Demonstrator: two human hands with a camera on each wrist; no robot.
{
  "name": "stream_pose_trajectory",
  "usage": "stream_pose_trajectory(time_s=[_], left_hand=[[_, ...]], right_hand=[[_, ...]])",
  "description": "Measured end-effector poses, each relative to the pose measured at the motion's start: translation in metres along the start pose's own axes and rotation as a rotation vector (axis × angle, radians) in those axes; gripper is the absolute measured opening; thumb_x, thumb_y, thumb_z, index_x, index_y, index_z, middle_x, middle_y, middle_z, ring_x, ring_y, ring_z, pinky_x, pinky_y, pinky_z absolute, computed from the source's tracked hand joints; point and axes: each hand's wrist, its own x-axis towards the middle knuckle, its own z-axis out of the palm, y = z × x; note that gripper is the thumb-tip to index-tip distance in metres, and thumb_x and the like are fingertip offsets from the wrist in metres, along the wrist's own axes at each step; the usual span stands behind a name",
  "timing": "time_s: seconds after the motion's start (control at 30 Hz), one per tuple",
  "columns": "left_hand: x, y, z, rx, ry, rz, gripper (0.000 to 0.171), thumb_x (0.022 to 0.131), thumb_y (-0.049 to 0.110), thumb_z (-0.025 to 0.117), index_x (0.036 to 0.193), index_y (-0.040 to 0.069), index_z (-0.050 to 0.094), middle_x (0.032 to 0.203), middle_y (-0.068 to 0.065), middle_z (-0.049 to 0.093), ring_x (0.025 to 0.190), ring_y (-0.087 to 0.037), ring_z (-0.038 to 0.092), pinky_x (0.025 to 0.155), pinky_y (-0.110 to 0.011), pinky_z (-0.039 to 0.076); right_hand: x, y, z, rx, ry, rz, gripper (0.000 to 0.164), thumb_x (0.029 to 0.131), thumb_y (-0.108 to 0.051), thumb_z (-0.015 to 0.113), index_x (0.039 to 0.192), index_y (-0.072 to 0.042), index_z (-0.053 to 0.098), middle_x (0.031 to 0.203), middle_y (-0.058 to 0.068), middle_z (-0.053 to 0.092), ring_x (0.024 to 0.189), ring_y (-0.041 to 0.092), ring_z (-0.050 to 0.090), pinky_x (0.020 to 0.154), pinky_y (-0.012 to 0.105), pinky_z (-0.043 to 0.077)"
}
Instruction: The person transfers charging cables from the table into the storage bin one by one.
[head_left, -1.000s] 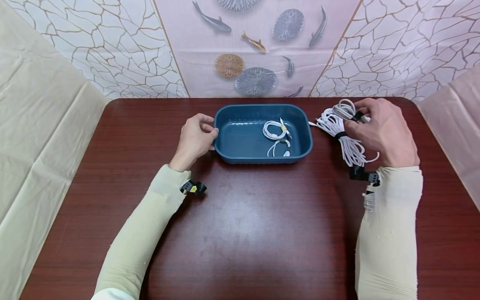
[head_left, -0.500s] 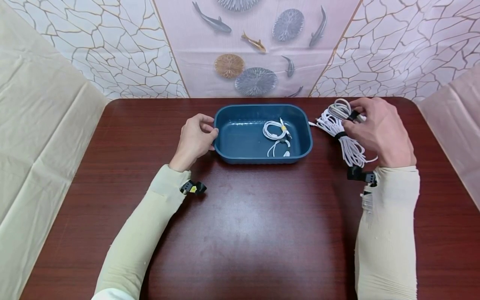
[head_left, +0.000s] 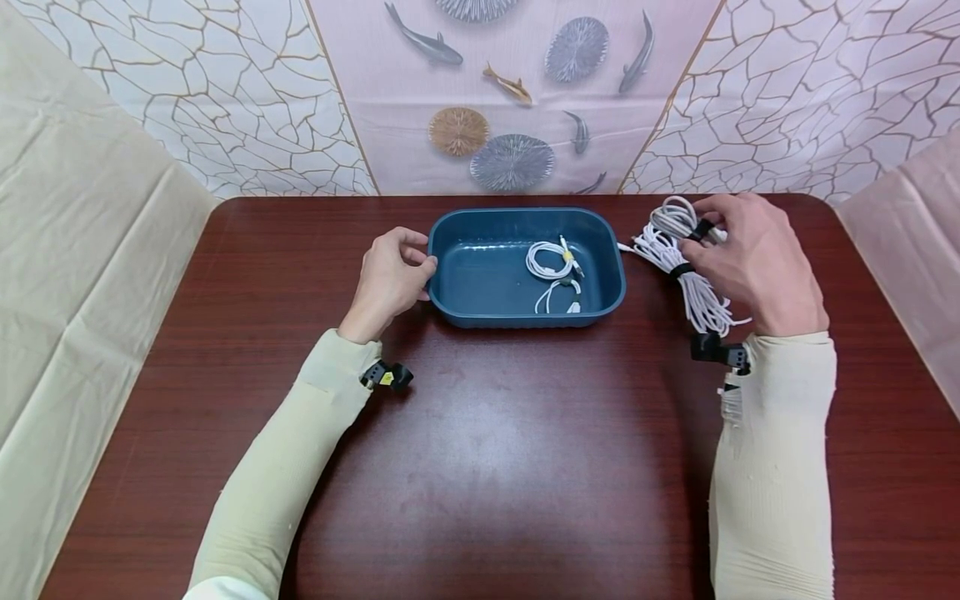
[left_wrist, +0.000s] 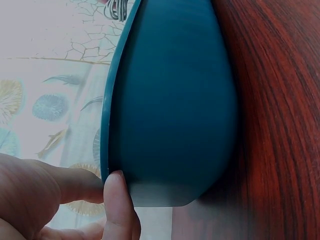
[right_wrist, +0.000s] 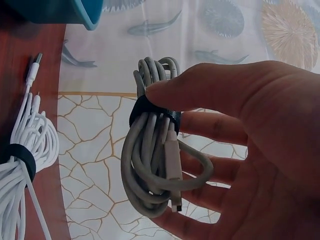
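Note:
My left hand pinches the left end of a blue plastic basin, thumb and finger at its rim in the left wrist view. Inside the basin, toward its right side, lie a coiled white cable with a yellow tie and a smaller white cable with a dark tie. My right hand holds a coiled grey USB cable between thumb and fingers, at its black strap. In the right wrist view this coil hangs above the table level, with a connector along its side.
A large bundle of white cable with a black strap lies on the dark wooden table, right of the basin and beneath my right hand in the head view. A patterned cloth stands behind the table's back edge.
My right hand has moved slightly left with the grey cable, over the white bundle. The left hand and the basin have stayed in place.

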Motion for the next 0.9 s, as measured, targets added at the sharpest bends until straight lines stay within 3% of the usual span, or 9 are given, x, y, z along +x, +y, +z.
stream_pose_trajectory(time_s=[0.23, 0.47, 0.9], left_hand=[[0.000, 0.000, 0.000, 0.000, 0.001, 0.002, 0.034, 0.098, 0.011, 0.067, 0.130, 0.004, 0.060, 0.106, -0.016, 0.067, 0.066, -0.017, 0.070, 0.070, -0.043, 0.067], [-0.001, 0.000, 0.000, 0.000, -0.003, 0.003, 0.034, 0.098, 0.011, 0.066, 0.131, 0.004, 0.060, 0.107, -0.016, 0.067, 0.067, -0.018, 0.070, 0.071, -0.043, 0.067], [0.000, -0.001, 0.000, -0.002, -0.004, 0.009, 0.034, 0.098, 0.012, 0.067, 0.130, 0.004, 0.060, 0.106, -0.016, 0.068, 0.066, -0.017, 0.070, 0.071, -0.043, 0.067]], right_hand=[[0.000, -0.003, 0.002, -0.002, -0.005, -0.006, 0.042, 0.092, -0.018, 0.061, 0.129, 0.002, 0.064, 0.125, 0.030, 0.063, 0.119, 0.044, 0.052, 0.096, 0.063, 0.043], [0.001, -0.006, 0.003, -0.007, 0.006, -0.031, 0.038, 0.091, -0.015, 0.062, 0.125, 0.001, 0.067, 0.119, 0.028, 0.067, 0.110, 0.042, 0.056, 0.089, 0.058, 0.045], [0.000, -0.013, 0.006, 0.002, 0.020, -0.069, 0.036, 0.090, -0.015, 0.065, 0.123, 0.000, 0.068, 0.119, 0.026, 0.066, 0.113, 0.041, 0.055, 0.094, 0.057, 0.045]])
